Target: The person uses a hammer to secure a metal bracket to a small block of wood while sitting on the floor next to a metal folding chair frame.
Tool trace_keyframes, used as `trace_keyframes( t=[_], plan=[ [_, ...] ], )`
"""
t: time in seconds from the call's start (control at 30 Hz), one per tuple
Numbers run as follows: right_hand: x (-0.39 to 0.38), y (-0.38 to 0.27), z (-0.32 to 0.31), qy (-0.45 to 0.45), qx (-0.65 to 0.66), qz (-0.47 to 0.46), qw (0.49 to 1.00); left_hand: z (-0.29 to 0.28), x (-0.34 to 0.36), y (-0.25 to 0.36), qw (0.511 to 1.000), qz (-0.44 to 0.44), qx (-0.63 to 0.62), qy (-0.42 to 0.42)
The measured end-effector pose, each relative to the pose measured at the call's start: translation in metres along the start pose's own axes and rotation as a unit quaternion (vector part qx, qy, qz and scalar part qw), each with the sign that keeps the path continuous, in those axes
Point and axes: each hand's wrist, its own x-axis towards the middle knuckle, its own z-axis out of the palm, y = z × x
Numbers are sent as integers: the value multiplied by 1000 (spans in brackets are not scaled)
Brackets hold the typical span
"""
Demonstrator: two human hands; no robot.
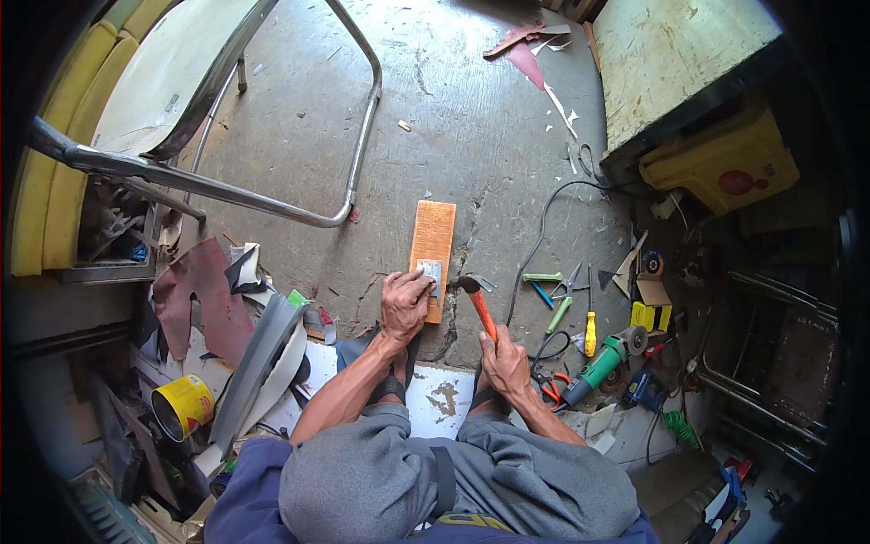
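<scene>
A wooden board [433,232] lies on the concrete floor in front of me, with a small grey metal plate [432,267] on its near half. My left hand [405,302] rests over the plate's left side, fingers bent and drawn together. Whatever they pinch is hidden or too small to name. In my right hand [507,367] is a claw hammer [481,310], gripped low on its orange handle. Its dark head is just right of the board, apart from the metal plate.
On the right lie a green angle grinder [600,370], a yellow-handled screwdriver [591,335], green-handled scissors [567,288] and a black cable [540,238]. A metal-framed chair [353,172] stands far left. Leather scraps [204,295] and a yellow tin [184,406] sit at left.
</scene>
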Motion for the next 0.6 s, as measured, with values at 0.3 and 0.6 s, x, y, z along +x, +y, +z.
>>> trace_keyframes(
  t=[0.3, 0.6],
  plan=[
    [3, -2, -2, 3, -2, -20, 1000, 1, -2, -3, 999, -1, 31, -5],
    [7, -9, -6, -5, 0, -26, 1000, 4, -10, -13, 998, 27, 52, -14]
  ],
)
